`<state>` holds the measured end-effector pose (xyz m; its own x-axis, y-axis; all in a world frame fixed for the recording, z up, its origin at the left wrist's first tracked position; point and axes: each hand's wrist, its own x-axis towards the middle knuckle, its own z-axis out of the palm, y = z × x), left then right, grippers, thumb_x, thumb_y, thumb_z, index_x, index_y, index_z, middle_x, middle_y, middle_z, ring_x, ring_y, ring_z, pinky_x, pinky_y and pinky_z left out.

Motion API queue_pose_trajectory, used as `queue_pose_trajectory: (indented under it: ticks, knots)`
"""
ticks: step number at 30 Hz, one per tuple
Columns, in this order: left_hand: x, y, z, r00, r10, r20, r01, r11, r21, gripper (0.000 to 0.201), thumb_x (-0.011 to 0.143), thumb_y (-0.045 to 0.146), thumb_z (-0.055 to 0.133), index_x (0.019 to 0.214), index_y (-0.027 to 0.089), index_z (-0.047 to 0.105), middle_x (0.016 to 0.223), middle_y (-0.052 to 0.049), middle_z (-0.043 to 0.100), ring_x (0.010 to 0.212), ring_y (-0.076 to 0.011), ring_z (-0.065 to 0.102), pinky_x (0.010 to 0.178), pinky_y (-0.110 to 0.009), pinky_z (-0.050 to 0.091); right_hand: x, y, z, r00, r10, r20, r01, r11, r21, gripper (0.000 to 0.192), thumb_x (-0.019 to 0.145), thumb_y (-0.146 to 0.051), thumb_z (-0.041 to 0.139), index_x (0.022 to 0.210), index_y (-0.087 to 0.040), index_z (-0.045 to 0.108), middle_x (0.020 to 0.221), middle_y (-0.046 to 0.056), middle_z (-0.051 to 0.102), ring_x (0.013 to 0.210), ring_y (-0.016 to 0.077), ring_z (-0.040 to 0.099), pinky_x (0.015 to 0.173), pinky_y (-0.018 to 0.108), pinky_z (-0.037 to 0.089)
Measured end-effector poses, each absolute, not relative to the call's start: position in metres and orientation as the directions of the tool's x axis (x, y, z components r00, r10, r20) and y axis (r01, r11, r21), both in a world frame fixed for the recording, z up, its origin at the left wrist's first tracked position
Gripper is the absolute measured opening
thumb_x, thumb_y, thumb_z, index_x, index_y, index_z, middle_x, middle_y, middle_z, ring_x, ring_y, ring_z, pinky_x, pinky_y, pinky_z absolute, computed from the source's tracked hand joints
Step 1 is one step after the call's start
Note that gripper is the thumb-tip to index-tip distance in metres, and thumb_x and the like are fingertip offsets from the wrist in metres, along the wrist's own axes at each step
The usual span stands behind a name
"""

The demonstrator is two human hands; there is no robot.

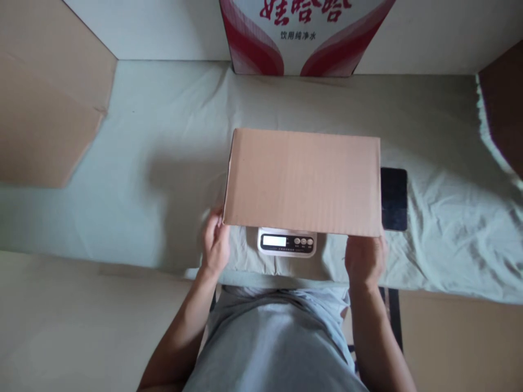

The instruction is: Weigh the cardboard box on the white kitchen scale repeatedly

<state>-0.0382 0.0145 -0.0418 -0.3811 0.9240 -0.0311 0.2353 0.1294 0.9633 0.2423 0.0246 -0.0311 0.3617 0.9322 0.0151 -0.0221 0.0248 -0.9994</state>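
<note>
I have a plain brown cardboard box (302,182) between my two hands, its closed top facing up at me. My left hand (215,242) is at the box's near left corner, fingers reaching up against the side and partly tucked under the edge, so I cannot tell how far they are curled. My right hand (365,258) is at the near right corner, just below the box's front edge, with the fingers going under the box and out of sight; the grip itself is hidden there too.

The box sits over a small kitchen scale (287,242), which shows only its front strip with the display and three round buttons, between my hands and just in front of my shirt (278,337). Whether the box is resting its weight on the scale I cannot tell.

Just past my right hand, touching the box's right end, lies a dark phone (394,198) on the pale green cloth (143,163). Well beyond the box stands a red-and-white printed carton (306,38). Far off to my left is a brown cardboard sheet (44,109).
</note>
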Motion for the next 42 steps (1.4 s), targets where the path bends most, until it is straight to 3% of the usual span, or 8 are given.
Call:
queue_pose_trajectory:
  ticks: [3,7,13,19,22,32,35,42]
  knots:
    - [-0.035,0.011,-0.019,-0.399,0.917,0.023,0.153,0.042,0.987,0.036,0.091,0.043,0.045,0.116,0.025,0.062,0.123,-0.006,0.064,0.118,-0.0220,0.058,0.103,-0.038,0.046,0.232,0.027,-0.012,0.417,0.907,0.062,-0.111,0.118,-0.987,0.041,0.086,-0.045,0.038,0.114,-0.027,0.061,0.114,0.003,0.066,0.114,0.0219,0.059,0.109,0.049,0.037]
    - [-0.024,0.016,0.007,-0.317,0.947,0.048,0.078,-0.024,0.997,0.036,0.091,0.049,0.042,0.115,0.030,0.061,0.119,-0.003,0.065,0.113,-0.0207,0.060,0.102,-0.037,0.047,0.223,0.033,0.004,0.317,0.945,0.084,-0.136,0.133,-0.982,0.043,0.083,-0.054,0.040,0.107,-0.028,0.064,0.107,0.004,0.068,0.107,0.0234,0.061,0.103,0.047,0.042]
    - [-0.015,0.058,0.018,-0.298,0.942,0.155,0.029,-0.154,0.988,0.040,0.090,0.055,0.039,0.119,0.033,0.057,0.126,-0.001,0.061,0.123,-0.0202,0.055,0.106,-0.038,0.044,0.222,0.073,0.016,0.312,0.929,0.200,-0.141,0.254,-0.957,0.037,0.083,-0.054,0.041,0.101,-0.031,0.063,0.108,0.002,0.064,0.114,0.0219,0.057,0.102,0.042,0.043]
    - [-0.011,0.108,0.015,-0.209,0.952,0.222,0.124,-0.200,0.972,0.042,0.089,0.059,0.036,0.109,0.029,0.059,0.120,-0.004,0.063,0.126,-0.0236,0.052,0.108,-0.040,0.041,0.227,0.117,0.011,0.304,0.945,0.123,-0.125,0.168,-0.978,0.037,0.074,-0.061,0.050,0.092,-0.031,0.062,0.104,0.002,0.064,0.111,0.0233,0.058,0.101,0.043,0.045]
    - [-0.007,0.121,0.009,-0.172,0.952,0.253,0.105,-0.238,0.966,0.039,0.091,0.056,0.037,0.110,0.030,0.058,0.121,-0.003,0.062,0.130,-0.0218,0.050,0.110,-0.038,0.038,0.229,0.127,0.001,0.304,0.947,0.101,-0.153,0.153,-0.976,0.031,0.075,-0.055,0.053,0.091,-0.031,0.062,0.102,0.000,0.064,0.107,0.0202,0.059,0.101,0.039,0.044]
    - [-0.016,0.126,-0.041,-0.181,0.973,0.142,0.140,-0.117,0.983,0.044,0.092,0.056,0.032,0.118,0.026,0.052,0.138,-0.007,0.053,0.130,-0.0205,0.048,0.110,-0.038,0.037,0.227,0.134,-0.030,0.226,0.973,0.049,-0.226,0.101,-0.969,0.040,0.078,-0.059,0.051,0.102,-0.030,0.065,0.112,0.002,0.066,0.115,0.0207,0.058,0.104,0.037,0.042]
    - [-0.023,0.126,-0.054,-0.264,0.960,0.094,0.177,-0.047,0.983,0.050,0.092,0.058,0.032,0.125,0.026,0.050,0.141,-0.008,0.050,0.134,-0.0212,0.044,0.114,-0.040,0.033,0.232,0.136,-0.039,0.274,0.962,0.010,-0.235,0.077,-0.969,0.045,0.081,-0.063,0.044,0.101,-0.029,0.065,0.109,0.003,0.067,0.110,0.0197,0.060,0.103,0.038,0.041]
    - [-0.034,0.125,-0.075,-0.334,0.939,0.084,0.177,-0.025,0.984,0.050,0.089,0.059,0.040,0.121,0.025,0.058,0.128,-0.008,0.061,0.124,-0.0225,0.054,0.111,-0.042,0.038,0.242,0.137,-0.054,0.359,0.931,-0.067,-0.261,0.031,-0.965,0.043,0.082,-0.061,0.044,0.096,-0.024,0.064,0.096,0.002,0.068,0.093,0.0159,0.065,0.094,0.036,0.046]
